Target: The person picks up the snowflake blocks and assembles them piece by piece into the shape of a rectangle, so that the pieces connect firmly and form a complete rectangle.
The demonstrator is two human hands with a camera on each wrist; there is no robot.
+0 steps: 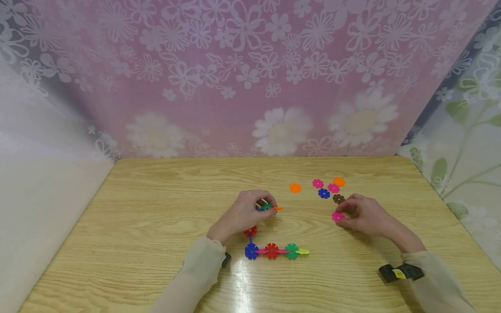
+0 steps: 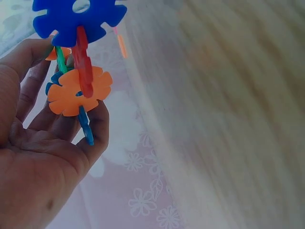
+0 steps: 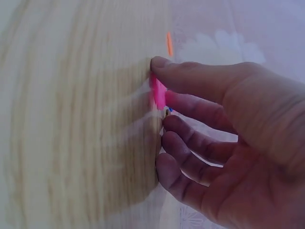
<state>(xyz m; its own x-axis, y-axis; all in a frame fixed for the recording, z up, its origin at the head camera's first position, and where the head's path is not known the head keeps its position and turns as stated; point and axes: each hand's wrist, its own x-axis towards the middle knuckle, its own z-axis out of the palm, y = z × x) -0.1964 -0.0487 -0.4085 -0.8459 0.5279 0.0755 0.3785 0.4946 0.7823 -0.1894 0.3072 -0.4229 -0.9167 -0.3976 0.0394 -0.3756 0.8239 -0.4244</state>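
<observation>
We see a wooden surface [image 1: 156, 187]. By its middle, the left hand [image 1: 243, 213] pinches a disc chain [image 1: 268, 253] in its fingers. It looks light and stiff; we'd hold its rims. That hand hides part. Nearer the right edge, the right hand [image 1: 365, 215] pinches a pink disc [image 1: 336, 217].

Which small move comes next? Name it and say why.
Probably bring the pink disc in the right hand across to the upright orange disc: the left hand holds the linked discs there, and that orange edge juts out toward the right hand.
</observation>
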